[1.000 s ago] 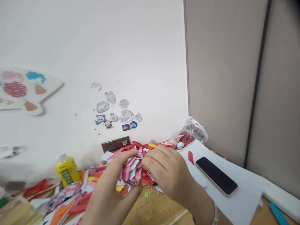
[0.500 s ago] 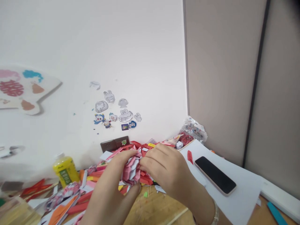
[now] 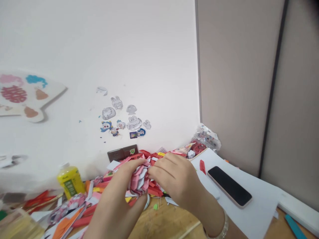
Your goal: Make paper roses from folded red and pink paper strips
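Observation:
A pink and white piece of folded paper craft (image 3: pixel 140 179), made of layered pointed folds, is held up above the wooden table. My left hand (image 3: pixel 122 194) wraps round its left side, the thumb below and the fingers behind it. At its right side, my right hand (image 3: pixel 178 177) has its fingers bent and pressed against the craft; the fingertips are partly hidden, so what exactly they pinch does not show. Behind and below both hands lies a heap of red folded paper pieces (image 3: pixel 156 191).
Left stands a yellow bottle (image 3: pixel 71 182) among paper scraps. A black-screened phone (image 3: pixel 229 186) rests on white paper (image 3: pixel 259 209) at right, near a red paper piece (image 3: pixel 202 166). A teal strip (image 3: pixel 295 226) lies at the right edge. The white wall (image 3: pixel 149 59) rises behind.
Both hands stay on the paper craft with almost no movement. The right wrist has shifted slightly left, and the whole view has drifted a little.

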### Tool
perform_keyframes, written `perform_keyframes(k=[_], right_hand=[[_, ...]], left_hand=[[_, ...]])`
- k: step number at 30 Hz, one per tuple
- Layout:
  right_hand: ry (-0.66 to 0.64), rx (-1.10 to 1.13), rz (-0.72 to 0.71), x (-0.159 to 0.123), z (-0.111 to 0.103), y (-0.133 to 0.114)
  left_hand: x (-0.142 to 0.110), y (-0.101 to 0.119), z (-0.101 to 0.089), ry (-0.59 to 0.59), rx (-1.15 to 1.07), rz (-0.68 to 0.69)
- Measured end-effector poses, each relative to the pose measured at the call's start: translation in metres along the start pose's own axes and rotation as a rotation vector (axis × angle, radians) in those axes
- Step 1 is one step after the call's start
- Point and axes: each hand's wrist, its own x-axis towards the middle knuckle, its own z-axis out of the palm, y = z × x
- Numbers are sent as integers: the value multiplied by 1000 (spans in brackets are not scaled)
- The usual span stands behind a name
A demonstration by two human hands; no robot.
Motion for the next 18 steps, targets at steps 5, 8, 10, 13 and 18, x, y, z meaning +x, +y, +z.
perform_keyframes(k=[5,8,10,13,18], right_hand=[[-6,-9,13,-1,2,1],[-9,2,11,-2,4,1],[-17,9,19,-3,5,1],[-46,14,39,-4,7,2],[-82,47,55,-3,6,1]], left_hand=[[3,3,-4,9,3,-7],[3,2,-5,-3,13,-7],[3,0,-5,-2,22,9],[2,-1,-5,10,20,31],[3,0,-5,-5,27,13]])
